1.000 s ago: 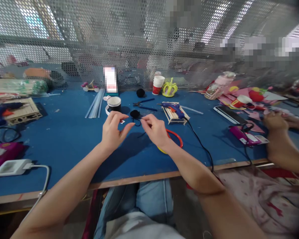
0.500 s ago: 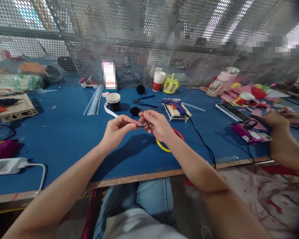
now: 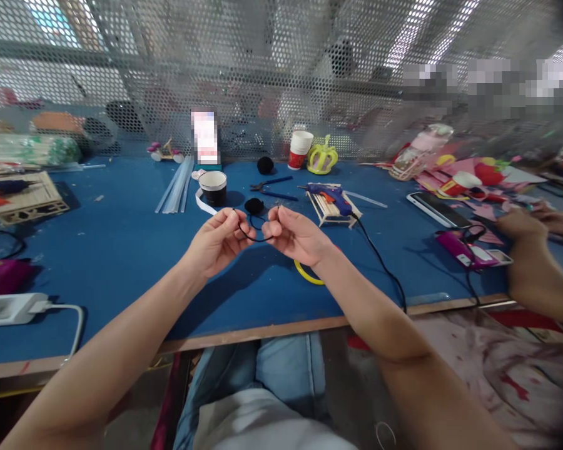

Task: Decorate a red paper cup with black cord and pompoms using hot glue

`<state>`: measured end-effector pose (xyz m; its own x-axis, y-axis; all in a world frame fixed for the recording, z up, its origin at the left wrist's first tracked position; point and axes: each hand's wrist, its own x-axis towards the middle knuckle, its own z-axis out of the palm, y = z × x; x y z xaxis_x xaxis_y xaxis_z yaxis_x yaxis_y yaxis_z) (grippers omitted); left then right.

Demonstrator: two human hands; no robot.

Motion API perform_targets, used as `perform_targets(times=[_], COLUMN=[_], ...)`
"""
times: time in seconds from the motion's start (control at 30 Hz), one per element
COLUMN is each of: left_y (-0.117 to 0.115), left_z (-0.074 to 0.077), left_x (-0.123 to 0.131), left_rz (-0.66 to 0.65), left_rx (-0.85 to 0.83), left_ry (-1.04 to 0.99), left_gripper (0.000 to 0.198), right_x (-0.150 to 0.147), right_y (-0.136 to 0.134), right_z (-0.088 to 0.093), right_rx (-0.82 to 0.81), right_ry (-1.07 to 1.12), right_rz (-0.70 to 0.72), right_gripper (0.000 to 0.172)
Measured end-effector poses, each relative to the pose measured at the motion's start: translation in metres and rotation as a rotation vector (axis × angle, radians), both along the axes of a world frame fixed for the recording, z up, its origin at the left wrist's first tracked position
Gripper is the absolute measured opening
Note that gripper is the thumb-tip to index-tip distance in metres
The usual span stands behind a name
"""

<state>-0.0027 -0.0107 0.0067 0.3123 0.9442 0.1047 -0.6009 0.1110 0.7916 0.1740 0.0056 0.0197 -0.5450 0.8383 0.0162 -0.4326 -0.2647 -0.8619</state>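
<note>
A thin black cord (image 3: 259,240) sags in a curve between my two hands, above the blue table. My left hand (image 3: 221,240) pinches one end of it between thumb and fingers. The other end is pinched in my right hand (image 3: 294,234). Just beyond my fingers lies a black pompom (image 3: 254,206), with a dark loop of cord close to it; I cannot tell whether they are joined. A yellow ring (image 3: 308,275) rests on the table, partly hidden under my right wrist.
A black-and-white cup (image 3: 213,189), blue-handled pliers (image 3: 274,187) and another pompom (image 3: 265,165) stand farther back. A blue glue gun (image 3: 331,199) lies on a small stick rack, its cable trailing to the table edge. At the right, a co-worker's arm (image 3: 530,256) reaches over pink scraps.
My left hand has turned palm upward and drawn slightly apart from my right. The cord now shows as a wider curve between them.
</note>
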Motion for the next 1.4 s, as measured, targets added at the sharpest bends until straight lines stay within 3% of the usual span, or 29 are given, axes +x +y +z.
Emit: perform_targets(times=[0.37, 0.63, 0.9, 1.23, 1.4], left_y=[-0.0040, -0.0028, 0.0025, 0.0000, 0.0004], left_z=[0.0036, 0.0065, 0.0038, 0.0081, 0.0016], left_x=[0.0014, 0.0006, -0.0025, -0.0020, 0.0025], left_rz=[-0.092, -0.051, -0.033, -0.068, -0.060], left_rx=[0.032, 0.047, -0.022, 0.042, -0.036], left_ry=[0.058, 0.092, 0.046, 0.048, -0.023], left_gripper=[0.023, 0.027, 0.028, 0.026, 0.030], right_x=[0.0005, 0.0004, 0.0025, 0.0012, -0.0007], right_y=[-0.0042, -0.0049, -0.0002, -0.0056, -0.0038], right_z=[-0.0011, 0.0018, 0.0015, 0.0070, 0.0058], right_rx=[0.217, 0.261, 0.151, 0.109, 0.122], right_ry=[-0.066, -0.119, -0.077, -0.058, -0.048], right_rz=[0.049, 0.008, -0.003, 0.049, -0.057], right_gripper=[0.030, 0.032, 0.028, 0.019, 0.018])
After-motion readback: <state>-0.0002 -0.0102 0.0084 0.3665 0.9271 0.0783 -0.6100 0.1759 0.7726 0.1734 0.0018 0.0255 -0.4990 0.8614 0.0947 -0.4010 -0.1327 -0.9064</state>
